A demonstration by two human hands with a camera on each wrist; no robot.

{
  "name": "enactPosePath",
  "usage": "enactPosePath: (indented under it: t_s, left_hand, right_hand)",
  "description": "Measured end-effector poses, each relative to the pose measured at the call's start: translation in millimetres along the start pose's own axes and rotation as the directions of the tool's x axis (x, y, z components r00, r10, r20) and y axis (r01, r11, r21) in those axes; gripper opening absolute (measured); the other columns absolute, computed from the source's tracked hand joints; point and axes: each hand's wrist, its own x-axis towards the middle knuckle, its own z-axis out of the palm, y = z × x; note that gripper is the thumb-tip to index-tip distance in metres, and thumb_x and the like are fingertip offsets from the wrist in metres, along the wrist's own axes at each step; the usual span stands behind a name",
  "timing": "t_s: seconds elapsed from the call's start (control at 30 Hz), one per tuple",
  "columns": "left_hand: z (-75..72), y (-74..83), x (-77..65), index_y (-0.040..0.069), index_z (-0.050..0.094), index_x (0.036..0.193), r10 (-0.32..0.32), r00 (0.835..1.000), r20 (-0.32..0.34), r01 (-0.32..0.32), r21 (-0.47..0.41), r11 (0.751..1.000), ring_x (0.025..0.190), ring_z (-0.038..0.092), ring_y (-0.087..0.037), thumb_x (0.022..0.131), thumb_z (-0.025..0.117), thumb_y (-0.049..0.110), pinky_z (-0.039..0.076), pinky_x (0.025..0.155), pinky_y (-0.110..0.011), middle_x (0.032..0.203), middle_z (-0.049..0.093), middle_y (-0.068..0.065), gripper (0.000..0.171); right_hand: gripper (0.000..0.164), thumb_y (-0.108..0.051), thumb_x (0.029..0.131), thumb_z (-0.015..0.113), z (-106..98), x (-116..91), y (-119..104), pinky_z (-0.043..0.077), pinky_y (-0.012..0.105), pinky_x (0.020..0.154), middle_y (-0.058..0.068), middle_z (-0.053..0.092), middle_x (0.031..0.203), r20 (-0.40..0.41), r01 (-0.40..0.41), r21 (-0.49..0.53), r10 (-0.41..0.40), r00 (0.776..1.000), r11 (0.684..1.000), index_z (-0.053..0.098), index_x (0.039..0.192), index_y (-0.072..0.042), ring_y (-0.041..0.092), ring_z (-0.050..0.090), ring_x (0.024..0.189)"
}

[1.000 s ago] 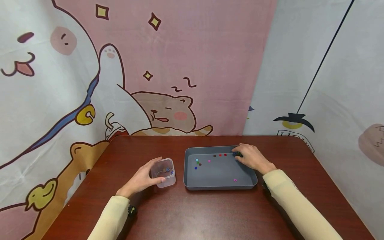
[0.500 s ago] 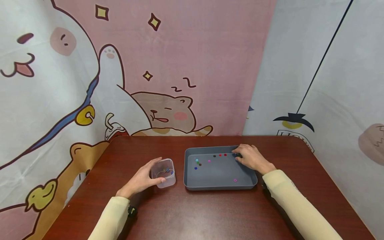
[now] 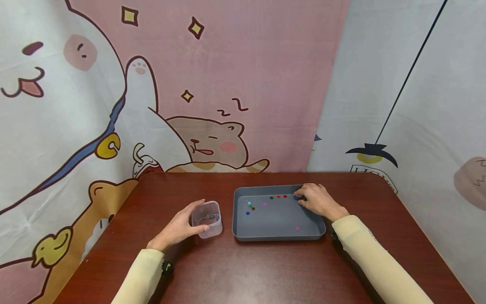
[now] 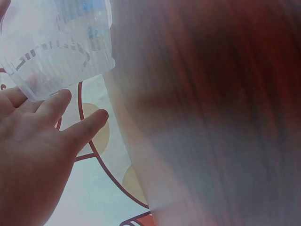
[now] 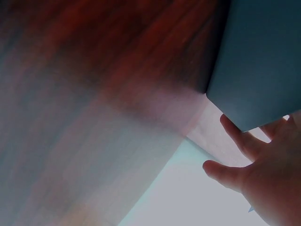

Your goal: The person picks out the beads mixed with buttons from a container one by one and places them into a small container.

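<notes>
My left hand (image 3: 182, 223) grips a small clear plastic box (image 3: 212, 230), thumb on the near side and fingers round the far side. A few blue and brownish beads (image 3: 212, 215) and a thin pale loop lie in it. In the left wrist view the box (image 4: 51, 61) stands above the fingers. My right hand (image 3: 318, 199) reaches into the back right corner of a grey tray (image 3: 279, 237). Its bent fingertips are at a dark blue bead (image 3: 296, 197); whether they pinch anything is hidden. In the right wrist view the tray wall (image 5: 263, 61) covers the fingertips.
Scattered beads lie in the tray: red (image 3: 285, 196), brown (image 3: 271, 197), pink (image 3: 265, 204), light blue (image 3: 249, 203), blue (image 3: 248, 213), and a pink ring-shaped one (image 3: 298, 228) near the front. The brown tabletop (image 3: 243, 270) meets a cartoon-printed cloth (image 3: 258, 84) at the back.
The fingers of my right hand have shifted slightly in the tray corner; dark green beads seen between them earlier are now hidden. My left hand and the box have stayed in place.
</notes>
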Motion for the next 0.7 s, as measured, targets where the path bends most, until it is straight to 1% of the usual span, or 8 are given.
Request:
enactPosePath:
  t_s: [0.4, 0.7]
  left_hand:
    - [-0.6, 1.2, -0.6, 0.011, 0.040, 0.159, -0.004, 1.000, 0.004, 0.004, -0.004, 1.000, 0.139, 0.049, -0.033, 0.083, 0.083, 0.053, 0.040, 0.110, -0.062, 0.158, 0.045, -0.010, 0.096]
    - [0.1, 0.1, 0.3, 0.013, 0.040, 0.159, -0.016, 1.000, 0.010, 0.016, -0.002, 1.000, 0.138, 0.049, -0.032, 0.082, 0.083, 0.056, 0.040, 0.111, -0.062, 0.158, 0.045, -0.010, 0.097]
  right_hand:
    - [0.022, -0.013, 0.090, 0.081, -2.1, 0.3, -1.9, 0.028, 0.077, 0.108, 0.011, 0.072, 0.118, 0.004, -0.022, 0.034, 0.021, 1.000, 0.999, 0.079, 0.112, -0.010, 0.041, 0.057, 0.125]
    - [0.019, -0.014, 0.090, 0.081, -0.7, 0.7, -1.3, 0.029, 0.078, 0.107, 0.009, 0.072, 0.113, 0.012, -0.015, 0.025, 0.015, 1.000, 1.000, 0.080, 0.109, -0.010, 0.041, 0.059, 0.122]
